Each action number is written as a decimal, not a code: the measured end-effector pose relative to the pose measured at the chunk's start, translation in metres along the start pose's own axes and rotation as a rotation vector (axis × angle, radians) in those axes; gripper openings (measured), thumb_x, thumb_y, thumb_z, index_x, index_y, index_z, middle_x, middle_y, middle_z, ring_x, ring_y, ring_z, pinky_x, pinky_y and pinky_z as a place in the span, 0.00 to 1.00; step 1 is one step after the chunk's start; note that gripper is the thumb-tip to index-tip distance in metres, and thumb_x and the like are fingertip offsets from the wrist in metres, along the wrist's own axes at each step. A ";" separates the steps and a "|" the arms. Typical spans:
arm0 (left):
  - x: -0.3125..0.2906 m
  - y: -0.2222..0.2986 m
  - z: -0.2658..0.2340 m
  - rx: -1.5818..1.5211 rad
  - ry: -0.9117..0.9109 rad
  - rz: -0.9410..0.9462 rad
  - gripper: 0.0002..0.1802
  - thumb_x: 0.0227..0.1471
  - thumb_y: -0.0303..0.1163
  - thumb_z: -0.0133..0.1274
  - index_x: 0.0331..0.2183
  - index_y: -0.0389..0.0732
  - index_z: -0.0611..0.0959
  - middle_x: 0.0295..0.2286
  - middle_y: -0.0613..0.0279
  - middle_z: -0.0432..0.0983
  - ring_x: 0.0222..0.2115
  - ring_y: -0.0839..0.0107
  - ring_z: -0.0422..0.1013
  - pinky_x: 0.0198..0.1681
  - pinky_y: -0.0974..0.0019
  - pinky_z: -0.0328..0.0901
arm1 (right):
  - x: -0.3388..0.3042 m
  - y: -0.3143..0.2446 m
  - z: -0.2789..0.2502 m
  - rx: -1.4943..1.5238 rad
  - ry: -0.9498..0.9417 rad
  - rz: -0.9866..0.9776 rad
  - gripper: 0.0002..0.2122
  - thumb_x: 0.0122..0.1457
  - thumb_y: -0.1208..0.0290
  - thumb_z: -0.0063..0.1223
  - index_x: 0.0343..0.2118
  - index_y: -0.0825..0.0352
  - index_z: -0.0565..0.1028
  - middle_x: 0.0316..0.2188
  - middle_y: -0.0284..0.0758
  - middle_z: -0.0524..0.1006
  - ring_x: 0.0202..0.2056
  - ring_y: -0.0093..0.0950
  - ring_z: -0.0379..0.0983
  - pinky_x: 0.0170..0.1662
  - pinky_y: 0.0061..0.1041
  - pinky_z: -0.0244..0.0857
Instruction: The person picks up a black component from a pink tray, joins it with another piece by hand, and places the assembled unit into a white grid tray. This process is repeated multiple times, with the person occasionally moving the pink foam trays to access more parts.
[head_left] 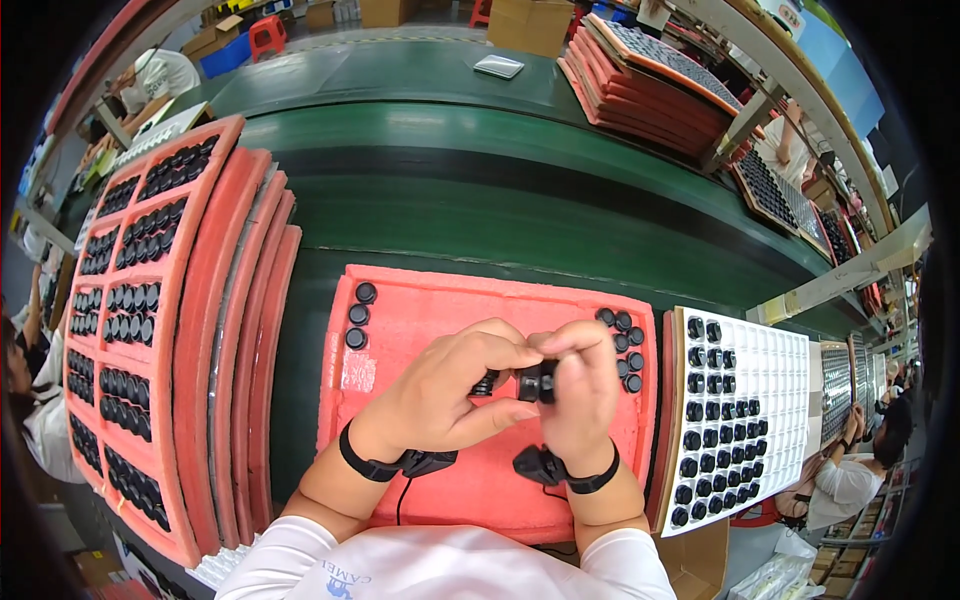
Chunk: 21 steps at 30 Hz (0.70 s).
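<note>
Over a pink foam tray (480,500), my two hands meet around a small black cylindrical part (532,382). My left hand (445,385) pinches it from the left between thumb and fingers. The fingers of my right hand (585,390) are bent round its right end. A second black ribbed piece (485,383) shows in the gap between the left thumb and fingers; whether it is held or lies on the tray behind, I cannot tell. Short black cylinders (357,314) stand in the tray's far left corner, and several more black cylinders (622,338) at its far right.
At the left rises a stack of pink foam trays (230,350), the top one filled with black cylinders. On the right lies a white gridded tray (770,400) partly filled with black parts. Beyond runs a green conveyor belt (420,190), with more foam trays (640,90) stacked far right.
</note>
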<state>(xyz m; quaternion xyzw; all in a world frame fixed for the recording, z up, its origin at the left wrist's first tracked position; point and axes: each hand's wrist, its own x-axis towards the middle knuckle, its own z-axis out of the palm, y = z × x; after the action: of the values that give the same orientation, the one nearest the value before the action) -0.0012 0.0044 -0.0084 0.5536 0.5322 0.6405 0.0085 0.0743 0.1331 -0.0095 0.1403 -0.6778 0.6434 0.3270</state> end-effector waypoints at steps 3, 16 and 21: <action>0.000 0.003 0.000 0.042 0.011 -0.005 0.24 0.42 0.29 0.60 0.41 0.37 0.70 0.30 0.53 0.70 0.26 0.61 0.68 0.26 0.65 0.64 | -0.001 0.003 -0.014 0.427 -0.043 0.132 0.09 0.63 0.69 0.37 0.40 0.69 0.62 0.30 0.31 0.66 0.26 0.15 0.58 0.28 0.14 0.53; -0.002 0.003 -0.002 -0.016 0.018 -0.034 0.24 0.43 0.30 0.60 0.42 0.37 0.70 0.31 0.53 0.70 0.27 0.62 0.69 0.27 0.66 0.64 | 0.000 0.002 -0.009 0.484 -0.033 0.186 0.14 0.61 0.63 0.44 0.42 0.69 0.61 0.22 0.28 0.64 0.23 0.15 0.56 0.26 0.15 0.51; 0.000 0.003 -0.005 0.033 0.044 -0.005 0.24 0.43 0.30 0.60 0.41 0.37 0.70 0.31 0.53 0.71 0.27 0.62 0.69 0.28 0.66 0.64 | 0.000 0.001 -0.011 0.350 -0.080 0.146 0.19 0.57 0.61 0.50 0.43 0.69 0.61 0.24 0.29 0.64 0.24 0.16 0.57 0.29 0.16 0.52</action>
<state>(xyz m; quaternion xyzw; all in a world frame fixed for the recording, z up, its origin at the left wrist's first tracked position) -0.0029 -0.0002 -0.0058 0.5380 0.5439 0.6439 -0.0109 0.0764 0.1440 -0.0109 0.1709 -0.5763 0.7674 0.2231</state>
